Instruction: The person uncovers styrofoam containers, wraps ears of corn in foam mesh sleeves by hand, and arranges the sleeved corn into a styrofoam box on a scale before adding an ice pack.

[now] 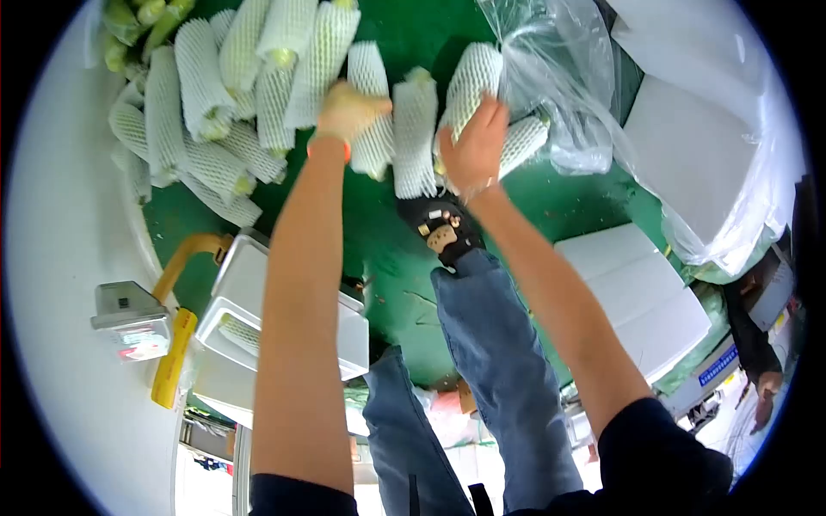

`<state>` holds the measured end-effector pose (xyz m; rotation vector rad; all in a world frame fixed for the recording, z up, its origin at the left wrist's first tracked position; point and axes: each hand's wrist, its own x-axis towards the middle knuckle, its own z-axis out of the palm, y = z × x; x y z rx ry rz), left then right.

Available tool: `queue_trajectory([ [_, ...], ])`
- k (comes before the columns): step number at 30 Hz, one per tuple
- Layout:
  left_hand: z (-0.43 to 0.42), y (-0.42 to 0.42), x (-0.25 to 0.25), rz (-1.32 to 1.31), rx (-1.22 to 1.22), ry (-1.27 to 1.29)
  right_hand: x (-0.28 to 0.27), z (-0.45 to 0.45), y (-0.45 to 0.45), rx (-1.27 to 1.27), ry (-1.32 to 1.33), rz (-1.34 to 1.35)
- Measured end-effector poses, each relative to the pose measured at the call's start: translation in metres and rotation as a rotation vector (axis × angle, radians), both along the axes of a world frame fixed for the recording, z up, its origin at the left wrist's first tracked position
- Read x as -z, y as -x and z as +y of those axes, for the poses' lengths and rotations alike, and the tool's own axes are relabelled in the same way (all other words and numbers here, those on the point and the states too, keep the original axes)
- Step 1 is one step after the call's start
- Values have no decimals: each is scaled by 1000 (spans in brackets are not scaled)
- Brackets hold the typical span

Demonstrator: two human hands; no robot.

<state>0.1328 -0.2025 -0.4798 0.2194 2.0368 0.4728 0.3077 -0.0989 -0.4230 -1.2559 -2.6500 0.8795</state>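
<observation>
My left hand (350, 113) is closed, its thumb across a long vegetable in a white foam net sleeve (370, 142); its other fingers are mostly hidden. My right hand (476, 148) grips another net-sleeved vegetable (474, 77), thumb on the near side and fingers on the far side. Between the hands lies a third net-sleeved piece (416, 133), its pale green tip showing. One more net-sleeved piece (523, 144) lies partly behind my right hand. A heap of the same sleeved vegetables (202, 82) fills the upper left.
Bare green vegetables (142, 21) lie at the top left corner. A clear plastic bag (559, 77) sits to the right, near white boxes (637, 288). A white bin (232, 292) and a yellow roll (175, 357) stand at left. Another person's hand (764, 400) shows at far right.
</observation>
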Motion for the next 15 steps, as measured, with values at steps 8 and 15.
queue_trajectory([
  [8, -58, -19, -94, 129, -316, -127, 43, -77, 41, 181, 101, -391],
  [15, 24, 145, -183, 938, 970, -6, 4, -13, 95, 465, 859, 281],
])
